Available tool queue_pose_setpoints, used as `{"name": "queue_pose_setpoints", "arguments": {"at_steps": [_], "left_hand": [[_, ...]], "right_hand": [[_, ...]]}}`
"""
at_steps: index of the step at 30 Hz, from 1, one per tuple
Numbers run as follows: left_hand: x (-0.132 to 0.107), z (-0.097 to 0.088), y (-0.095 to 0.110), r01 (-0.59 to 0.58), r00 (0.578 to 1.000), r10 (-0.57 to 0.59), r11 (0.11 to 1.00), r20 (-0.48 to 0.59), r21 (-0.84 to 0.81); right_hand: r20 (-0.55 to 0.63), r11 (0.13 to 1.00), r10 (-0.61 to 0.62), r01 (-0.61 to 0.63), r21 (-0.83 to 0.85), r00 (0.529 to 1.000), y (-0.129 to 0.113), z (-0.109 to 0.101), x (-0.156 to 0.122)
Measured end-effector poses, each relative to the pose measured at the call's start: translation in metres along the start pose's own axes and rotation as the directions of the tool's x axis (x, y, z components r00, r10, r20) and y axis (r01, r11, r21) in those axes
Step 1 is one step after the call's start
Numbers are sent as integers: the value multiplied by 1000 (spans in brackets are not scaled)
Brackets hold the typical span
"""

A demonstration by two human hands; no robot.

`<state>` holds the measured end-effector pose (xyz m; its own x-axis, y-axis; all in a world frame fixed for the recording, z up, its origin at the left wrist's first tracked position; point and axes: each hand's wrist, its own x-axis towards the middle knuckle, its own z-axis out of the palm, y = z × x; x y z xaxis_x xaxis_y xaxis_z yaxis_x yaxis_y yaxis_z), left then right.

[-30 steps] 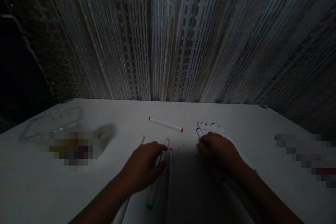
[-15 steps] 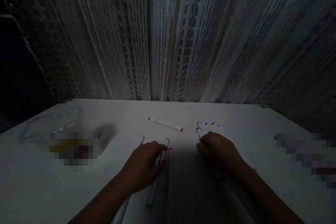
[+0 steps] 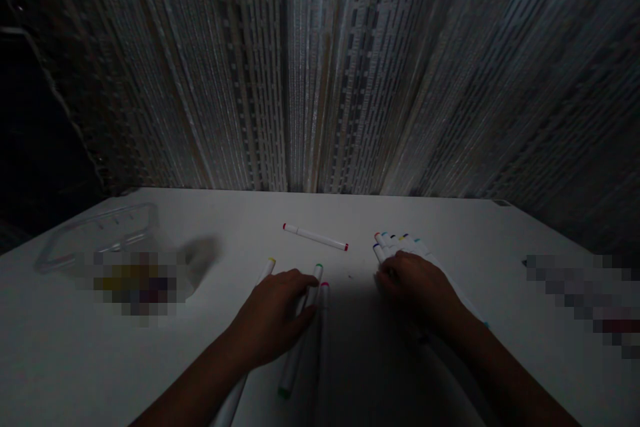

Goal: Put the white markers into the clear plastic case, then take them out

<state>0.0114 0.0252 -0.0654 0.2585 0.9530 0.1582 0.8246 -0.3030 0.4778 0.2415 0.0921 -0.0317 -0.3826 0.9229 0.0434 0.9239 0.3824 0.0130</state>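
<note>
My left hand (image 3: pixel 277 313) is closed, thumb and fingers on either side of a white marker with green ends (image 3: pixel 295 360). Close along its right side lies a pink-capped marker (image 3: pixel 324 327). A yellow-capped marker (image 3: pixel 265 270) runs beneath my left hand and wrist. My right hand (image 3: pixel 420 283) is curled at the near side of a row of white markers (image 3: pixel 423 248) with caps of several colours. Its fingers close round a dark-blue-capped marker (image 3: pixel 381 255), mostly hidden by the hand. Another white marker (image 3: pixel 453 380) lies below the right forearm, partly in shadow.
A red-ended marker (image 3: pixel 315 235) lies alone toward the back of the white table (image 3: pixel 230 213). At the left stands a clear plastic container (image 3: pixel 145 213) with blurred contents. A pixelated item (image 3: pixel 575 287) is at the right edge. A patterned curtain (image 3: pixel 320 80) hangs behind.
</note>
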Motion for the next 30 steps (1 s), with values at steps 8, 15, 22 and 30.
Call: {"name": "queue_pose_setpoints", "arguments": {"at_steps": [8, 15, 22, 30], "left_hand": [[0, -1, 2, 3, 1000, -3, 1000, 6, -8], [0, 0, 1, 9, 1000, -9, 1000, 8, -5], [0, -2, 2, 3, 1000, -3, 1000, 8, -3], [0, 0, 1, -3, 1000, 3, 1000, -7, -16]], "right_hand": [[8, 1000, -9, 9, 1, 1000, 1, 1, 0], [48, 1000, 19, -19, 4, 999, -2, -5, 0], [35, 1000, 13, -13, -11, 999, 0, -3, -1], [31, 999, 42, -42, -22, 999, -2, -8, -1]]}}
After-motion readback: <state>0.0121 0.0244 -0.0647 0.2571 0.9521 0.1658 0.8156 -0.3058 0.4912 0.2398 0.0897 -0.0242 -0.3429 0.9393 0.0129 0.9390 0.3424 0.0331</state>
